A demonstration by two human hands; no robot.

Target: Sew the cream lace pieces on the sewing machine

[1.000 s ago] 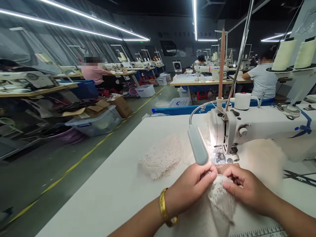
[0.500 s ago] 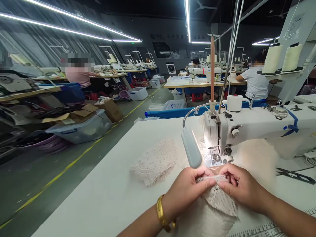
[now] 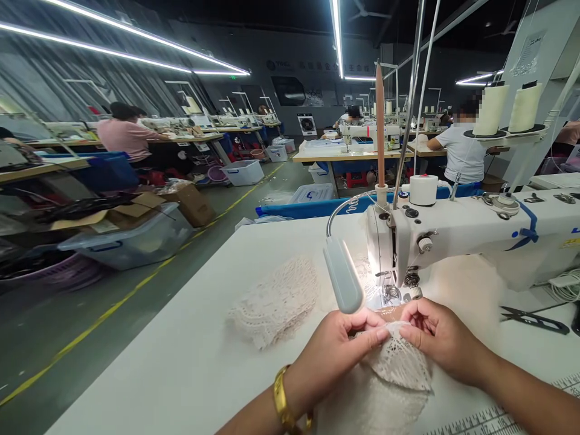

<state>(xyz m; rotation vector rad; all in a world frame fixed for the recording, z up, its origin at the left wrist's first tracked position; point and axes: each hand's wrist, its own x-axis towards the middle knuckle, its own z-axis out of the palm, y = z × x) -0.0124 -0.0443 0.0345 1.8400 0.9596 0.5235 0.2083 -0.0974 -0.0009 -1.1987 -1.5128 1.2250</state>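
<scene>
The left hand (image 3: 333,344) and right hand (image 3: 446,341) both pinch the upper edge of a pale lace piece (image 3: 401,362) between thumb and fingers; the lace spreads below them toward the person, just in front of the sewing machine (image 3: 453,226); a grey lamp (image 3: 343,275) stands near the left fingertips; more lace (image 3: 276,302) lies leftward on the white table (image 3: 181,356); black scissors (image 3: 537,319) rest at right.

One head-worn view, forward and down over the close-by hands (image 3: 333,347).
</scene>
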